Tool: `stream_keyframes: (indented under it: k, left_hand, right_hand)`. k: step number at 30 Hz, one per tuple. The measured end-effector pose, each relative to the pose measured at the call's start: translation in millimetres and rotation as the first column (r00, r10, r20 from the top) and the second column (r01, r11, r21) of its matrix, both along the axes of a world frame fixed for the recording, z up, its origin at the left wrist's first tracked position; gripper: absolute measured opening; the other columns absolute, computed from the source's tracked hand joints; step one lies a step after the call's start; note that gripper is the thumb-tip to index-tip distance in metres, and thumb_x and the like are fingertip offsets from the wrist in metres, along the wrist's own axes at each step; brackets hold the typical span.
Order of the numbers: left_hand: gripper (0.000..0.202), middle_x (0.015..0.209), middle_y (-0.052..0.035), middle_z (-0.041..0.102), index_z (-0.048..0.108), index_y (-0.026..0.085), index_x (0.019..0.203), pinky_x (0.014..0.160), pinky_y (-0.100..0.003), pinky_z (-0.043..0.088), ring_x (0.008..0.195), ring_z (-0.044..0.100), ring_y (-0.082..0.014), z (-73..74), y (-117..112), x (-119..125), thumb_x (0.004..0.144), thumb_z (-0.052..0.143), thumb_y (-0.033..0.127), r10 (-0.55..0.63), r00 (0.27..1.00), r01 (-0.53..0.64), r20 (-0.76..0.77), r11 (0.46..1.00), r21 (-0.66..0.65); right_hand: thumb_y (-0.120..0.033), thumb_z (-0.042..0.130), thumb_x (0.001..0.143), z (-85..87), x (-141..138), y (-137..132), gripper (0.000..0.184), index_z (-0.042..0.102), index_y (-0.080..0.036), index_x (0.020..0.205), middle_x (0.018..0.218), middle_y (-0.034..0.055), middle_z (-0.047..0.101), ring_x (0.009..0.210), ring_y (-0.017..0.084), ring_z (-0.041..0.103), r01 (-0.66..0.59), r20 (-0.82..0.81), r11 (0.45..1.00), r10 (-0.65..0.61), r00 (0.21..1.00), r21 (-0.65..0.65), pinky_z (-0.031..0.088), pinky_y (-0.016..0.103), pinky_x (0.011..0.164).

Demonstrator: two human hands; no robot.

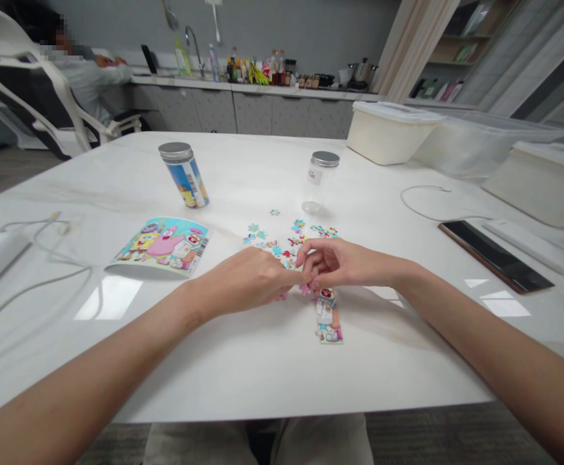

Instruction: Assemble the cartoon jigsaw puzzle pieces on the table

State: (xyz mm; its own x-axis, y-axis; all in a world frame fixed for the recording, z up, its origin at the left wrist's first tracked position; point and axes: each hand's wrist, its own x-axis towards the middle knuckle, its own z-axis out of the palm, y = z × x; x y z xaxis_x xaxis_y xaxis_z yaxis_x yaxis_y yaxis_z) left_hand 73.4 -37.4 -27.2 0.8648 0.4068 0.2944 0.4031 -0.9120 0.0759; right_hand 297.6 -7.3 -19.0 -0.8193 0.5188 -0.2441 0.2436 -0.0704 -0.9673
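Observation:
My left hand (pixel 250 278) and my right hand (pixel 342 261) meet above the table, fingertips pinched together around a small pink puzzle piece (pixel 305 289). Just below my right hand, a narrow strip of joined puzzle pieces (pixel 329 320) lies flat, its upper end partly hidden by that hand. Loose puzzle pieces (pixel 272 248) are scattered behind both hands, some of them covered by the fingers. To the left lies a curled picture sheet (pixel 166 248) with colourful cartoon figures.
A printed jar (pixel 185 177) and a clear jar (pixel 318 181), both lidded, stand farther back on the white table (pixel 243 374). Lidded bins (pixel 388 132) line the right, near a dark phone-like slab (pixel 495 255) and cables. A person (pixel 83 77) sits at the far left.

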Motion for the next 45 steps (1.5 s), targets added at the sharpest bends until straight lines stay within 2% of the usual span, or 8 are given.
stream_keyframes:
  k: [4, 7, 10, 14, 18, 24, 36, 45]
  left_hand:
    - [0.019, 0.046, 0.0091, 0.038, 0.064, 0.017, 0.099, 0.045, -0.023, 0.025, 0.040, 0.030, -0.0087, 7.2, -5, 5, 0.088, 0.048, 0.020, 0.130, 0.983, -0.112, 0.126, 0.984, -0.138]
    - [0.017, 0.045, 0.0117, 0.032, 0.062, 0.017, 0.095, 0.046, -0.021, 0.026, 0.040, 0.028, -0.0074, 13.2, -8, 10, 0.086, 0.053, 0.029, 0.250, 0.951, -0.182, 0.182, 0.929, -0.321]
    - [0.015, 0.044, 0.0119, 0.035, 0.061, 0.017, 0.086, 0.046, -0.019, 0.026, 0.039, 0.028, -0.0058, 16.6, -6, 13, 0.084, 0.057, 0.031, 0.373, 0.914, -0.242, 0.159, 0.817, -0.524]
    - [0.017, 0.042, 0.0102, 0.035, 0.063, 0.017, 0.073, 0.043, -0.019, 0.021, 0.040, 0.025, -0.0052, 17.2, -2, 13, 0.083, 0.058, 0.030, 0.425, 0.905, -0.273, 0.031, 0.635, -0.723]
    - [0.014, 0.042, 0.0098, 0.036, 0.065, 0.016, 0.080, 0.040, -0.020, 0.017, 0.040, 0.023, -0.0055, 14.9, 0, 12, 0.081, 0.060, 0.029, 0.472, 0.881, -0.239, 0.036, 0.509, -0.827]
    - [0.012, 0.041, 0.0112, 0.027, 0.067, 0.016, 0.081, 0.040, -0.021, 0.015, 0.038, 0.019, -0.0047, 17.3, 0, 11, 0.078, 0.064, 0.028, 0.484, 0.873, -0.200, 0.058, 0.465, -0.862]
    - [0.020, 0.040, 0.0092, 0.031, 0.068, 0.016, 0.083, 0.035, -0.021, 0.022, 0.034, 0.025, -0.0072, 14.3, 3, 11, 0.085, 0.058, 0.034, 0.503, 0.864, -0.201, 0.033, 0.403, -0.893]
    - [0.021, 0.039, 0.0076, 0.036, 0.066, 0.017, 0.080, 0.035, -0.021, 0.025, 0.033, 0.028, -0.0080, 13.3, 4, 9, 0.085, 0.058, 0.036, 0.506, 0.862, -0.225, -0.003, 0.377, -0.899]
  right_hand:
    - [-0.019, 0.072, 0.078, 2.4, 0, -1, 0.015, 0.061, -0.017, 0.088, 0.076, -0.0009, 0.067, 0.068, 0.011, 0.063, 0.041, 0.005, 0.998, -0.042, 0.999, 0.039, 0.047, 0.025, 0.065]
    - [-0.023, 0.072, 0.078, 2.2, 0, 0, 0.012, 0.063, -0.016, 0.079, 0.072, -0.0006, 0.067, 0.065, 0.010, 0.062, 0.080, 0.005, 0.995, -0.081, 0.997, 0.057, 0.046, 0.024, 0.064]
    - [-0.026, 0.073, 0.078, 1.5, 0, 1, 0.014, 0.064, -0.015, 0.077, 0.075, 0.0028, 0.071, 0.067, 0.010, 0.062, 0.107, 0.010, 0.994, -0.107, 0.994, 0.035, 0.046, 0.024, 0.064]
    - [-0.030, 0.074, 0.077, 2.4, 1, 2, 0.019, 0.063, -0.015, 0.078, 0.077, 0.0055, 0.072, 0.066, 0.011, 0.061, 0.140, 0.006, 0.990, -0.140, 0.990, 0.005, 0.046, 0.025, 0.063]
    - [-0.028, 0.074, 0.077, 3.0, 3, 3, 0.015, 0.066, -0.015, 0.078, 0.076, 0.0020, 0.068, 0.063, 0.009, 0.056, 0.155, 0.001, 0.987, -0.156, 0.988, 0.032, 0.044, 0.024, 0.060]
    - [-0.022, 0.072, 0.076, 2.8, 3, 3, 0.011, 0.065, -0.015, 0.073, 0.069, -0.0008, 0.062, 0.061, 0.008, 0.053, 0.151, 0.003, 0.988, -0.151, 0.988, 0.036, 0.039, 0.022, 0.054]
    - [-0.021, 0.067, 0.079, -0.7, 5, 9, 0.007, 0.067, -0.014, 0.081, 0.072, 0.0024, 0.064, 0.060, 0.010, 0.058, 0.171, -0.053, 0.979, -0.177, 0.983, -0.107, 0.039, 0.021, 0.049]
    - [-0.024, 0.068, 0.079, 0.4, 5, 8, 0.010, 0.066, -0.014, 0.080, 0.074, 0.0021, 0.065, 0.060, 0.009, 0.057, 0.135, -0.050, 0.987, -0.140, 0.989, -0.091, 0.039, 0.022, 0.051]
